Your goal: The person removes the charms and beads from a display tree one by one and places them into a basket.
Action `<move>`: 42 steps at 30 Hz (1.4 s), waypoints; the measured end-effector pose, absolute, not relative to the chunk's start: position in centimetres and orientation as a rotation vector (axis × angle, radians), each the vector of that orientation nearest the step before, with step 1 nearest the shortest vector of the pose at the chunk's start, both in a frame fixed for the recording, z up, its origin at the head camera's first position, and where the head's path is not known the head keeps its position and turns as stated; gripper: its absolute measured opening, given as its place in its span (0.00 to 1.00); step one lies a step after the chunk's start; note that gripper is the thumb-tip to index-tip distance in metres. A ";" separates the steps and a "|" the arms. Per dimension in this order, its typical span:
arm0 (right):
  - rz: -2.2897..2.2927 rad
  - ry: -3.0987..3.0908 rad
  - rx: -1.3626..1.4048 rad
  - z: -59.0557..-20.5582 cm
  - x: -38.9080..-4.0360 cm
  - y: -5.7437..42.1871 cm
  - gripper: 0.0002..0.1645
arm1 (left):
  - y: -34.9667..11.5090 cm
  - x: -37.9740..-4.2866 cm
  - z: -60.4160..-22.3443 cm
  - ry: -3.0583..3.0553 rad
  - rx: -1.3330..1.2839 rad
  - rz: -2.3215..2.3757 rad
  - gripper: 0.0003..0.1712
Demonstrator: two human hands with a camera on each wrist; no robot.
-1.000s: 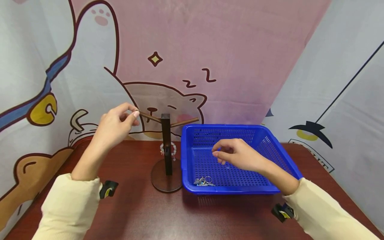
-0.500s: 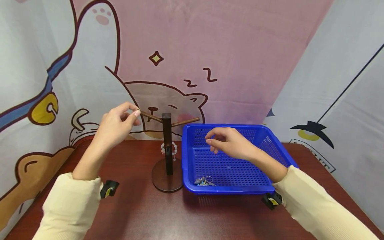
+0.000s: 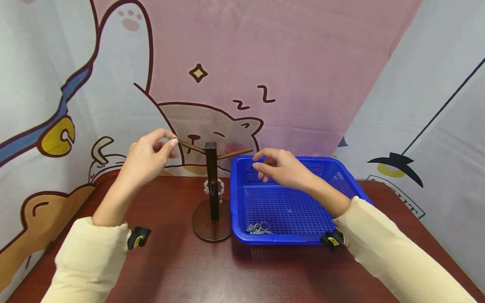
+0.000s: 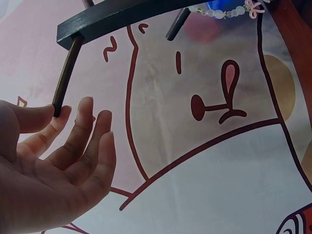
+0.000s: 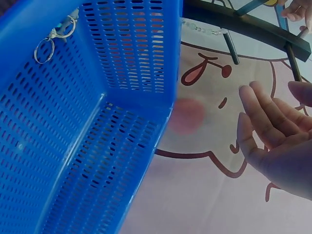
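Note:
A dark wooden stand (image 3: 212, 181) with a round base and thin pegs rises left of the basket. My left hand (image 3: 145, 158) pinches the tip of its upper left peg (image 4: 68, 73) between thumb and index finger. The other left fingers are spread, loosely bent. Just below the tip of the upper right peg (image 3: 236, 153) is my right hand (image 3: 284, 170), its fingers relaxed and slightly bent, with nothing between them. Whether it touches that peg I cannot tell. A pale beaded bracelet (image 3: 221, 188) with a pink bow hangs lower on the stand.
A blue perforated plastic basket (image 3: 280, 239) stands right of the stand, under the right forearm. Keyrings with small charms (image 3: 259, 228) lie in its near left corner. The reddish-brown table (image 3: 178, 269) meets a printed curtain (image 3: 310, 75) behind.
My right hand has moved up and left, from over the basket to beside the upper right peg. My left hand keeps its pinch on the left peg.

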State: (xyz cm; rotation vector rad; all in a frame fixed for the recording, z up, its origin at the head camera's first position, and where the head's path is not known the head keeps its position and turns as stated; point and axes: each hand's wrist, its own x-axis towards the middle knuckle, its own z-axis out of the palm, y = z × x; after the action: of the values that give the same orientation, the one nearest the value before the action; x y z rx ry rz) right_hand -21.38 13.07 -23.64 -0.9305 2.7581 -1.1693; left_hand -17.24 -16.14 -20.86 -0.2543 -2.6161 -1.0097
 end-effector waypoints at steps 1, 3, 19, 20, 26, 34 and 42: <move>-1.173 2.764 -0.925 -23.6 -21.5 13.0 0.10 | -16.1 -17.2 -20.9 -2.614 -0.255 -1.008 0.15; -1.184 2.770 -0.905 -23.4 -21.6 12.8 0.11 | -16.1 -17.3 -20.9 -2.612 -0.255 -1.006 0.15; -1.305 2.708 -0.920 -22.1 -21.9 12.0 0.13 | -16.0 -17.3 -21.1 -2.592 -0.262 -1.026 0.15; -1.313 2.700 -0.914 -22.1 -21.9 12.0 0.13 | -16.0 -17.2 -21.2 -2.588 -0.262 -1.027 0.15; -1.329 2.677 -0.903 -22.1 -22.1 12.0 0.12 | -15.8 -17.2 -21.3 -2.566 -0.247 -1.013 0.16; -1.321 2.676 -0.913 -22.1 -22.2 12.0 0.12 | -15.6 -16.9 -22.2 -2.553 -0.228 -1.000 0.16; -1.320 2.684 -0.917 -22.2 -22.1 12.0 0.12 | -14.6 -16.3 -24.5 -2.701 -0.276 -0.949 0.16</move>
State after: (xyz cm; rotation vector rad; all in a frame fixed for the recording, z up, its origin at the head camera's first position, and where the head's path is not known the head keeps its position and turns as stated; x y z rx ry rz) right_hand -22.12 12.02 -22.24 -0.9170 2.6844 -1.3196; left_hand -16.28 -14.64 -24.46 -0.2760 -2.7006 -0.9494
